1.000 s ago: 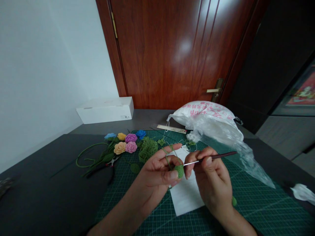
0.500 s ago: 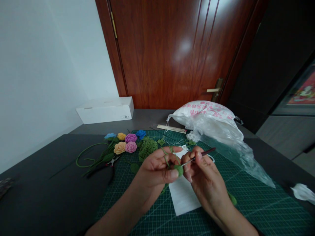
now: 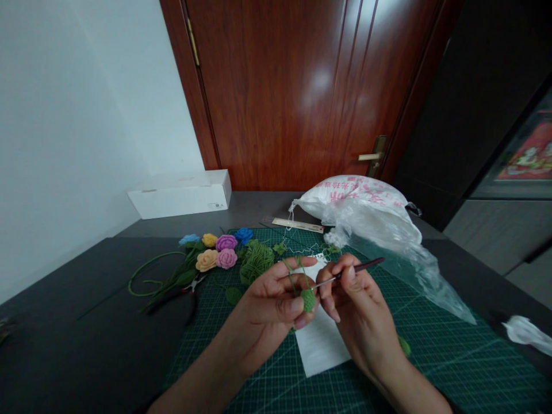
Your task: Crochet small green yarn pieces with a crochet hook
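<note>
My left hand (image 3: pixel 269 299) pinches a small green crochet piece (image 3: pixel 307 300) between thumb and fingers. Green yarn (image 3: pixel 290 269) loops over its raised fingers. In my right hand (image 3: pixel 360 299) is a crochet hook (image 3: pixel 367 264) with a dark handle, held like a pen. The hook's metal shaft points left and its tip meets the top of the green piece. Behind my left hand lies a skein of green yarn (image 3: pixel 256 261). A white paper sheet (image 3: pixel 321 345) lies beneath both hands on the green cutting mat (image 3: pixel 241 368).
Crocheted flowers (image 3: pixel 226 258) in several colours lie at left with green stems, next to black-handled pliers (image 3: pixel 192 292). A white box (image 3: pixel 181 195) stands by the wall. At the back right are a white plastic bag (image 3: pixel 362 201) and a ruler (image 3: pixel 297 225). Crumpled tissue (image 3: pixel 526 332) sits far right.
My right hand has drawn the hook slightly to the right and up. The green piece is turned a little in my left hand. The whole view has shifted slightly.
</note>
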A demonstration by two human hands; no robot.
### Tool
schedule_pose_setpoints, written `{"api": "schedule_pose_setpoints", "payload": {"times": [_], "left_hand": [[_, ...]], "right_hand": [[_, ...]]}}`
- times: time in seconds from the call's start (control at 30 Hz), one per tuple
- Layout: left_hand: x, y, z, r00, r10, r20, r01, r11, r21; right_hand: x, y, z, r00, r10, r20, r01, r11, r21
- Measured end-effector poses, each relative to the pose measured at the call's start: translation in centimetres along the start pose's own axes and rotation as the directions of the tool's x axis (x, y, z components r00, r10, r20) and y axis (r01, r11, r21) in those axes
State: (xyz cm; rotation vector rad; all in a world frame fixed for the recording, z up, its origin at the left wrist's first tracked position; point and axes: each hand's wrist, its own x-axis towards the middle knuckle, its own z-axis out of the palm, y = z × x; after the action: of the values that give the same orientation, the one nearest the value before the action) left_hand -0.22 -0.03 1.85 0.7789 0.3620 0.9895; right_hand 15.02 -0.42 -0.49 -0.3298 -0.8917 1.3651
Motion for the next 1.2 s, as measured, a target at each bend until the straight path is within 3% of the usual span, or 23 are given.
{"api": "schedule_pose_setpoints", "payload": {"times": [0.57, 0.77, 0.97, 1.2], "left_hand": [[-0.1, -0.3, -0.3, 0.997, -0.060, 0.057, 0.067, 0.990, -0.127], [0.0, -0.7, -0.8, 0.995, -0.072, 0.062, 0.081, 0.983, -0.162], [0.3, -0.4, -0.2, 0.995, 0.057, 0.084, -0.058, 0.998, 0.010], [0.3, -0.3, -0.4, 0.989, 0.145, -0.028, -0.139, 0.979, 0.147]], "right_hand": [[-0.1, -0.5, 0.5, 0.995, -0.093, 0.036, 0.095, 0.994, -0.051], [0.0, -0.5, 0.2, 0.999, 0.026, 0.018, -0.026, 0.999, 0.029], [0.1, -0.4, 0.0, 0.984, 0.176, 0.009, -0.175, 0.978, 0.116], [0.3, -0.4, 0.1, 0.982, 0.187, 0.029, -0.188, 0.981, 0.037]]}}
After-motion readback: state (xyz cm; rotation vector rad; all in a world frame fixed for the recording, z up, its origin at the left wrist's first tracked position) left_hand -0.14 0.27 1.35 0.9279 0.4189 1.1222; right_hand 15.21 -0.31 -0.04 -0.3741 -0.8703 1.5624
